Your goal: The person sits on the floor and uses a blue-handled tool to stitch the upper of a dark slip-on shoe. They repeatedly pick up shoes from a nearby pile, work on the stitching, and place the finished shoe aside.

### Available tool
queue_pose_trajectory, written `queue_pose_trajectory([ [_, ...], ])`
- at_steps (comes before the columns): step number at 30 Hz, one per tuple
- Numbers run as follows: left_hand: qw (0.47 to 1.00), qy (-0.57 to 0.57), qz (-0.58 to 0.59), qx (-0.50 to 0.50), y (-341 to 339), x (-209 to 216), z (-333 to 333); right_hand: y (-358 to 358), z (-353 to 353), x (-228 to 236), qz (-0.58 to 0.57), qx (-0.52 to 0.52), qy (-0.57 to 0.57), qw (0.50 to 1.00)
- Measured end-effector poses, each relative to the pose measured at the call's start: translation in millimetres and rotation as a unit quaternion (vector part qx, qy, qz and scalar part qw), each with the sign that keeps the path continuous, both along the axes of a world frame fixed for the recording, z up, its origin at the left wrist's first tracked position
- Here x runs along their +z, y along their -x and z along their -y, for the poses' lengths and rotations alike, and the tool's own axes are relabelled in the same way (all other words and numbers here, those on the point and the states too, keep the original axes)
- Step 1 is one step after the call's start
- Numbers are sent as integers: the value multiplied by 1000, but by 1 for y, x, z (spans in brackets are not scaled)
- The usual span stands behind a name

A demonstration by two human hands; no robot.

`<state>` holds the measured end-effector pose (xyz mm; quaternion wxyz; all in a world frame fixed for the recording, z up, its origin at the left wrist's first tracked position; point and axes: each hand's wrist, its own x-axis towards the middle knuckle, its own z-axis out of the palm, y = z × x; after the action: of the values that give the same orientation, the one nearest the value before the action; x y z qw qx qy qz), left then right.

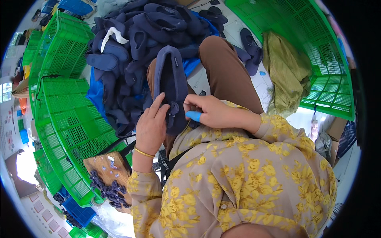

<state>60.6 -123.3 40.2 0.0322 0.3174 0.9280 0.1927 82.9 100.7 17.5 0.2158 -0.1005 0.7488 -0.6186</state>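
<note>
A navy slipper [181,83] rests against my lap, heel end up and away from me, its toe close to my body. On its front sits a small dark bow [173,108]. My left hand [152,125] grips the slipper's left side, with fingertips over the edge of its opening next to the bow. Beside the toe on the right, my right hand [214,113] is closed, its fingers curled in a pinch; what they hold is hidden. Blue tape [193,116] wraps one of its digits.
Ahead lies a large heap of navy slippers [158,23] on blue sheeting. Green mesh crates [59,107] stand at left; another green crate [333,71] is at right, beside an olive sack [285,75]. A wooden board [99,162] at my left carries several dark bows [111,190].
</note>
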Motion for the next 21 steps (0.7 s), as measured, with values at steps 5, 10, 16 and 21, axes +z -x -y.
queue_pose_trajectory([
  [5,994,83,-61,-45,16,14,7,14,-14,22,-116,93,-256,955],
  [10,995,-16,-43,87,19,23,-4,24,-33,29,-258,-42,-168,950],
  [16,954,-166,148,200,-12,-11,-69,24,-32,29,-121,-168,41,978],
  [21,964,-181,153,123,-18,-17,-72,4,-42,12,139,-167,274,937],
])
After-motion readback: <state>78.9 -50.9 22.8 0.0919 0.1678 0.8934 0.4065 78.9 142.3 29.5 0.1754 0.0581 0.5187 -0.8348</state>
